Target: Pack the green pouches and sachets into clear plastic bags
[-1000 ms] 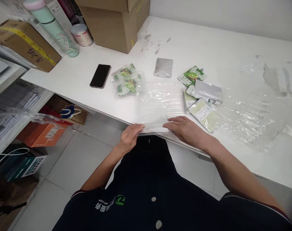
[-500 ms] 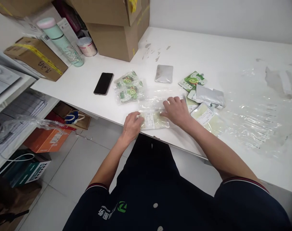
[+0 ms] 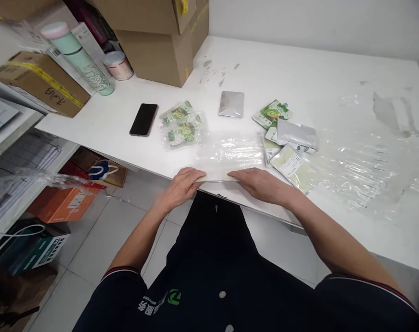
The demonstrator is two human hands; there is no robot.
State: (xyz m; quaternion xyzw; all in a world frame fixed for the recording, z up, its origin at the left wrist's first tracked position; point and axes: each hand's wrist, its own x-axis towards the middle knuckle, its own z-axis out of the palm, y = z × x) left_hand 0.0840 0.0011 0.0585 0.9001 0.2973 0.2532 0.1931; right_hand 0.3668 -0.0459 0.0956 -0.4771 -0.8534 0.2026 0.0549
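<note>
At the table's front edge, a flat pale pouch (image 3: 216, 178) is tipped up and seen nearly edge-on. My left hand (image 3: 182, 185) grips its left end, fingers closed. The right end is pinched by my right hand (image 3: 259, 183), thumb hidden below. Clear plastic film (image 3: 230, 150) stretches away from the pouch across the table. To the left of the film lie green fruit-print pouches (image 3: 182, 131) in clear wrapping. On the right are a green pouch (image 3: 272, 113), a silver packet (image 3: 297, 133) and a labelled pale pouch (image 3: 292, 168), partly overlapping.
A black phone (image 3: 144, 119) lies left on the white table, and a silver sachet (image 3: 231, 103) lies farther back. Clear plastic sleeves (image 3: 361, 170) spread over the right side. Cardboard boxes (image 3: 154, 55), a mint bottle (image 3: 86, 64) and a tin (image 3: 118, 65) stand at the back left.
The pouch has gone from lying flat with its label showing to tipped up edge-on. My right hand has come down from the film to the pouch's right end.
</note>
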